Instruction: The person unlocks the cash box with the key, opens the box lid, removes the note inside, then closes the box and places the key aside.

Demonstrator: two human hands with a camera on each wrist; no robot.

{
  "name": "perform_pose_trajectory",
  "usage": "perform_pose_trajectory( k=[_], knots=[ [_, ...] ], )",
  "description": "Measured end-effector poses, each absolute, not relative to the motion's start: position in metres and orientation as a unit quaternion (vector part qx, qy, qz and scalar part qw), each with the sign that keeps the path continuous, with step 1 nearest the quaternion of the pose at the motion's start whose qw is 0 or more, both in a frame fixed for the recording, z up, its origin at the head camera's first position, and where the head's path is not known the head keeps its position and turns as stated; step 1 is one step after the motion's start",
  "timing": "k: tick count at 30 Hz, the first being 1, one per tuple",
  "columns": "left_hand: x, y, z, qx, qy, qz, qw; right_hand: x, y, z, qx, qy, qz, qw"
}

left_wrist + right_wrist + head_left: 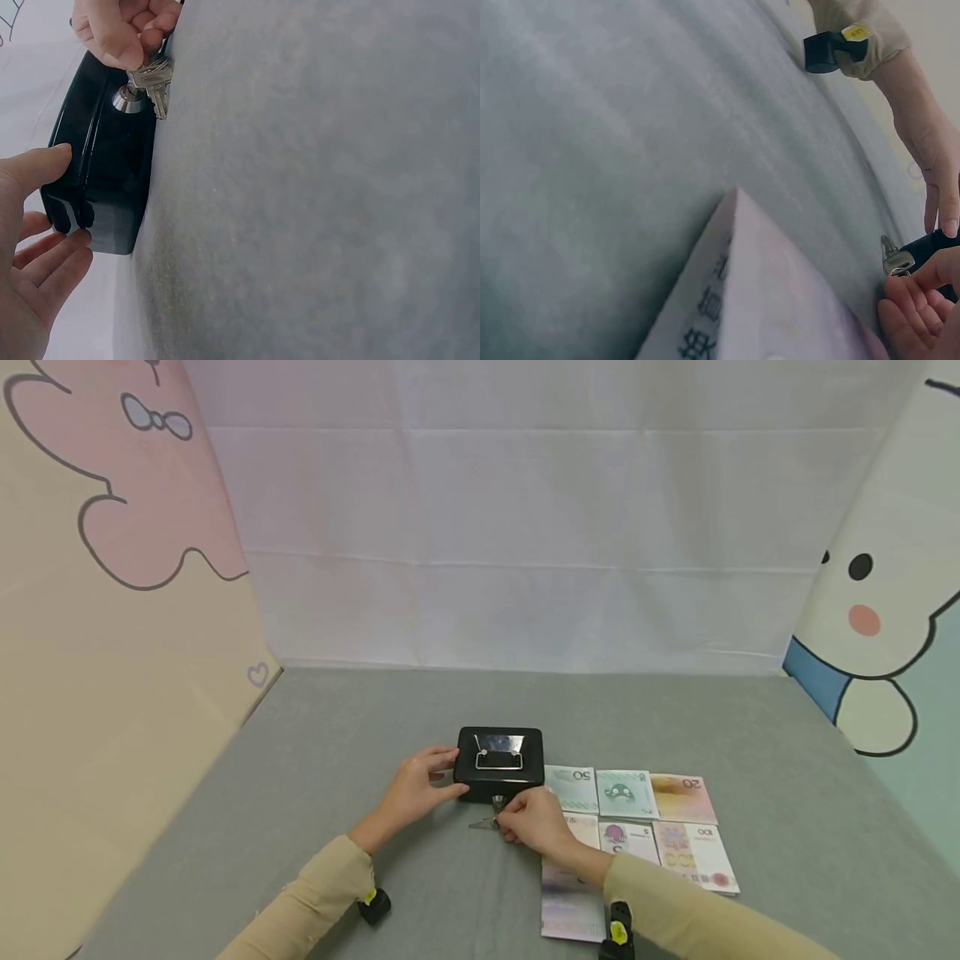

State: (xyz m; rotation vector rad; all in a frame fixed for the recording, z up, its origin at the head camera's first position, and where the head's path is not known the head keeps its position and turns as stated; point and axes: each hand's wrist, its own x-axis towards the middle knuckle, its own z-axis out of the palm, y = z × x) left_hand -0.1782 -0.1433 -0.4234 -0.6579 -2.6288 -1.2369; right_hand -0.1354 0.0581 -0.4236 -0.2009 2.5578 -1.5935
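Observation:
A small black cash box (498, 779) with a silver handle on its lid sits on the grey table. My left hand (411, 787) holds its left side, thumb on the front corner and fingers around the side wall. At the front, my right hand (535, 820) pinches a key at the round silver lock (127, 100). A second key (159, 101) hangs from the same ring, showing just past the fingertips. In the right wrist view that hanging key (889, 247) shows beside the box. The lid is down.
Right of the box lie several play banknotes in two rows, among them a green 50 note (572, 787), a 20 note (684, 799) and a 100 note (697, 856). A purple note (572, 910) lies nearer, under the right forearm. A white cloth (525, 610) stands behind.

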Motion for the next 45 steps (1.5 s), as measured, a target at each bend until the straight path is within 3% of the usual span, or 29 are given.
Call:
perform_pose_trajectory(
  k=[12,22,37,45],
  knots=[
    [-0.1785,-0.143,-0.4231,-0.215,-0.876,-0.424,0.078,-0.1381,0.0599,-0.4205,-0.169,0.899,-0.402,-0.034],
    [-0.1779,-0.1425,-0.4226,-0.214,-0.879,-0.419,0.079,-0.1402,0.0577,-0.4201,-0.223,0.925,-0.298,-0.08],
    [-0.177,-0.1422,-0.4216,-0.208,-0.882,-0.416,0.075,-0.1405,0.0564,-0.4175,-0.26,0.932,-0.231,-0.101],
    [-0.1772,-0.143,-0.4213,-0.211,-0.882,-0.416,0.072,-0.1417,0.0594,-0.4152,-0.234,0.936,-0.253,-0.071]
  ],
)
